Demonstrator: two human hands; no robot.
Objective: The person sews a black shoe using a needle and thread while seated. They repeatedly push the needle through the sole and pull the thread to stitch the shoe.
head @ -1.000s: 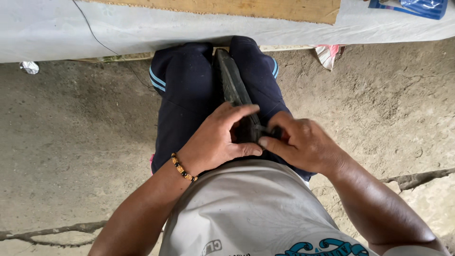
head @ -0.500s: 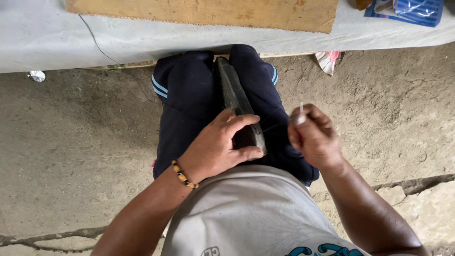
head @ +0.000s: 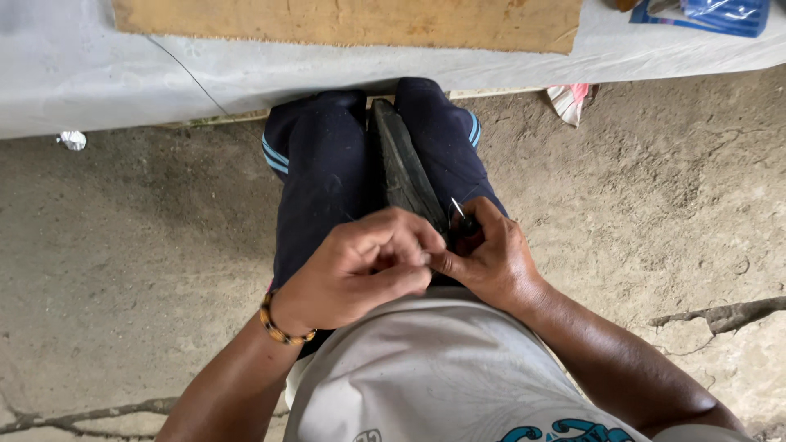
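Head view, looking down at a seated person over a bare dirt floor. White sheet spans the top edge, a flat wooden board lying on it. Dark trousers with pale side stripes. Long dark sole-shaped piece wedged upright between the thighs. Left hand, beaded bracelet at the wrist, and right hand meet at the piece's near end, fingers closed. Right hand pinches a thin metal needle.

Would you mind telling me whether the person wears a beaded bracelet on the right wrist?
No, the beaded bracelet sits on the left wrist, behind the left hand; the right hand has a bare wrist.
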